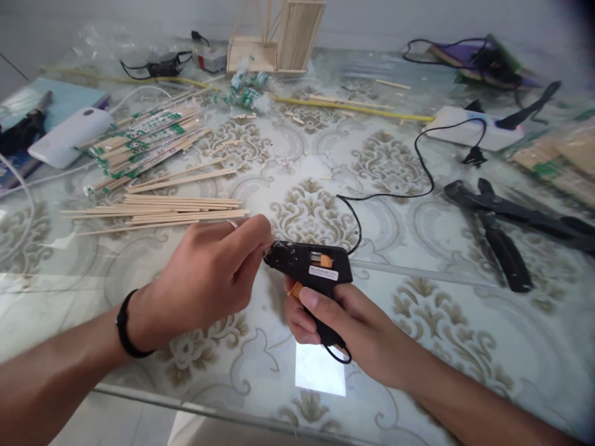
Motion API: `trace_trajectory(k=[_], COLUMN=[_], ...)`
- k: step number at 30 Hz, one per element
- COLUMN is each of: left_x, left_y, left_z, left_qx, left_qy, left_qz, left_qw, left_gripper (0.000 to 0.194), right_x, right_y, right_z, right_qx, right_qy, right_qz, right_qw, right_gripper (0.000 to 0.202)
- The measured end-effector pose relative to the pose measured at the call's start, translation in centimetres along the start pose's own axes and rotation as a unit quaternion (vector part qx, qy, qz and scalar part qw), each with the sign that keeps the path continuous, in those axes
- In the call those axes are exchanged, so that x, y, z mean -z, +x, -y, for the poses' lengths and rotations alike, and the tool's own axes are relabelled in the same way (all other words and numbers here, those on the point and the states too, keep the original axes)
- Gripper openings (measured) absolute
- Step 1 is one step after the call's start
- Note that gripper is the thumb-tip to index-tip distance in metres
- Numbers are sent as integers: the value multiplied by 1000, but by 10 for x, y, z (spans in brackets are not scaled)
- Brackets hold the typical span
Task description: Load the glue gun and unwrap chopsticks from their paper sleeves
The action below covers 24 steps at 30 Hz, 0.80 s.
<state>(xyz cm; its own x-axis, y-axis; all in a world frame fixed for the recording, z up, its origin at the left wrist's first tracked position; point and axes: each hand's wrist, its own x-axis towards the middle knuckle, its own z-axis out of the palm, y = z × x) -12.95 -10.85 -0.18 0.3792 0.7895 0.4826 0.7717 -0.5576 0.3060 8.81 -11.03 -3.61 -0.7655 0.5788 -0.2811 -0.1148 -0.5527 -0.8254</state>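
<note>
A black glue gun (302, 257) with an orange trigger is gripped by its handle in my right hand (344, 322), its nozzle pointing left. My left hand (214, 272) is closed, with thumb and fingers pinched right at the nozzle tip; whatever they hold is hidden. A clear glue stick (418, 271) extends from the rear of the gun. Beyond my left hand, loose wooden sticks (186, 207) lie in a row on the patterned table (316, 210).
Wrapped chopsticks (144, 139) and a white box (69, 137) lie left. At the back stands a stick structure (297, 37). Black pliers (506, 248) and a power strip (474, 127) are right; a black cord (400, 196) runs from the gun. A yellow cable (353, 108) crosses behind.
</note>
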Motion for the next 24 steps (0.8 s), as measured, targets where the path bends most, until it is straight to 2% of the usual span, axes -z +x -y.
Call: trace_trajectory(k=[13, 17, 21, 24], left_x=[0, 5, 11, 13], left_y=[1, 6, 9, 10], left_z=[1, 10, 19, 20], left_qx=[12, 86, 192, 219], left_qy=[-18, -99, -211, -274], left_qz=[14, 9, -22, -24], left_qw=[1000, 991, 958, 936], left_gripper=[14, 14, 12, 12], right_x=[2, 6, 9, 11], right_y=[0, -2, -5, -5], right_z=[0, -4, -6, -6], right_qx=[-19, -20, -20, -20], right_qy=[3, 44, 82, 108], right_qz=[2, 4, 17, 25], right_qw=[1000, 999, 996, 994], right_gripper=[28, 25, 28, 30])
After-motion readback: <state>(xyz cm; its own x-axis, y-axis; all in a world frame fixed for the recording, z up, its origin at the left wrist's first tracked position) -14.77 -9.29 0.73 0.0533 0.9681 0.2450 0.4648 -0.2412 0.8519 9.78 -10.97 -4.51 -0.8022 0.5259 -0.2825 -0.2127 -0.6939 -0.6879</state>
